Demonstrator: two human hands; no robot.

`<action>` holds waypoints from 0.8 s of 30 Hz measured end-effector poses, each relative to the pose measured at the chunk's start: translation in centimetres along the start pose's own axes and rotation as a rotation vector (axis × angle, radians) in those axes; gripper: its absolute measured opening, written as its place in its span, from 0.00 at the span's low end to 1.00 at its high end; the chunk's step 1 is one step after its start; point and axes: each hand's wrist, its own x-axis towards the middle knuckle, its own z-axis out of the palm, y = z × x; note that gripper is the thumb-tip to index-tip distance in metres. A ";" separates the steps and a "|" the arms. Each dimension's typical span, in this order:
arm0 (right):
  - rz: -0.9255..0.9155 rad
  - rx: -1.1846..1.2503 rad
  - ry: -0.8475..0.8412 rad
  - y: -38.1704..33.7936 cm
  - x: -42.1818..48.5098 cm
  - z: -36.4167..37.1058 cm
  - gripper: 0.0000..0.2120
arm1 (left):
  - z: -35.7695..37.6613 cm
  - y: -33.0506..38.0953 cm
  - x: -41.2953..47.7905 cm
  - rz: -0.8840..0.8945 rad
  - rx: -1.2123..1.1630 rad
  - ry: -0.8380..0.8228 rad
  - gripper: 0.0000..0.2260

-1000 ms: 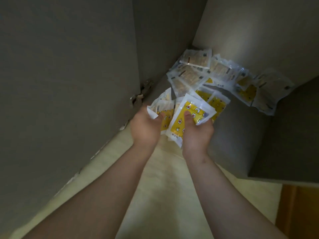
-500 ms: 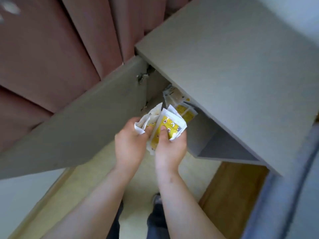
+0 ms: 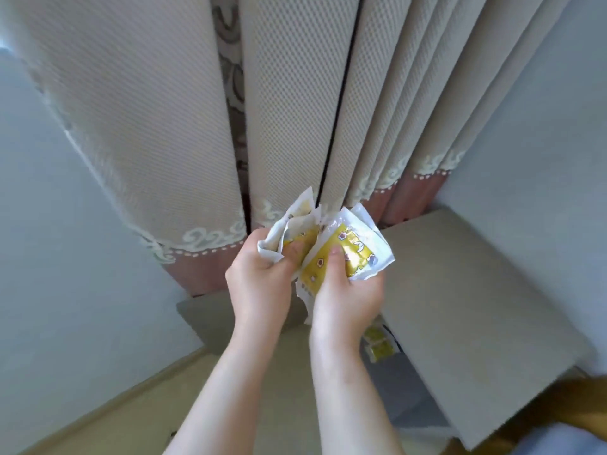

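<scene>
Packets [image 3: 348,257], yellow-and-white, were gripped by both hands: left hand [image 3: 262,280] clutched one bunch, right hand [image 3: 345,297] pinched another, before curtains [image 3: 289,110].

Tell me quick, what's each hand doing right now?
Left hand: holding crumpled packets.
Right hand: holding a yellow packet, thumb on top.

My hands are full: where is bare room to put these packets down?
Bare: the grey cabinet top, right of the held packets, bordered by curtain and right wall; also the floor strip beside the left forearm. Crowded: inside the cabinet under the right hand, where other packets lie.
</scene>
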 end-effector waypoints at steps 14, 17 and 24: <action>-0.082 0.276 -0.625 -10.2 -28.0 14.2 0.10 | -32.4 6.6 0.2 0.177 -0.369 0.696 0.10; 0.005 0.251 -0.773 -10.2 -35.8 16.9 0.09 | -41.1 6.5 -0.9 0.157 -0.429 0.882 0.08; 0.198 0.242 -1.067 -9.9 -53.6 19.8 0.07 | -60.2 5.6 -6.7 0.147 -0.418 1.314 0.09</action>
